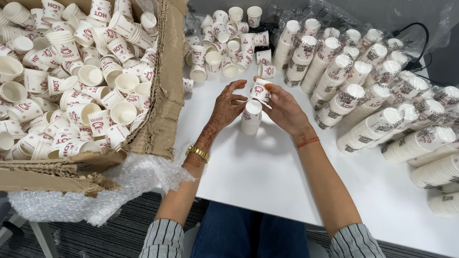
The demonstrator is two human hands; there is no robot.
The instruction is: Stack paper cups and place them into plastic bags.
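**Q:** White table [269,175] under a head-worn camera: what lies on it?

**A:** At the left, a torn cardboard box [163,86] lined with bubble wrap [128,184] holds a loose heap of small white paper cups [66,74] with red print, lying at all angles. At the far middle of the table a cluster of loose cups [227,42] stands or lies, some rim up, some tipped. At the right, long nested stacks of cups [382,96] lie on their sides in rows, several inside clear plastic sleeves [458,96]. A black cable [419,32] runs behind them.

**Q:** What do the hands hold?

**A:** The left hand [227,104], patterned with henna and wearing a gold bracelet [198,153] at the wrist, curls its fingers beside a short stack of cups [251,120] that stands upright on the table between both hands. Its fingertips touch the stack's upper part. The right hand [283,108], with a red thread [307,142] at the wrist, grips a single cup [260,91] by its wall. That cup is tilted and sits just above the top of the short stack, touching or nearly touching it; which of the two cannot be told.

**Q:** Where is the person?

**A:** Seated at the near edge of the table, with striped sleeves [360,256] and blue trousers [249,238] in view. Grey carpet [125,240] shows below.
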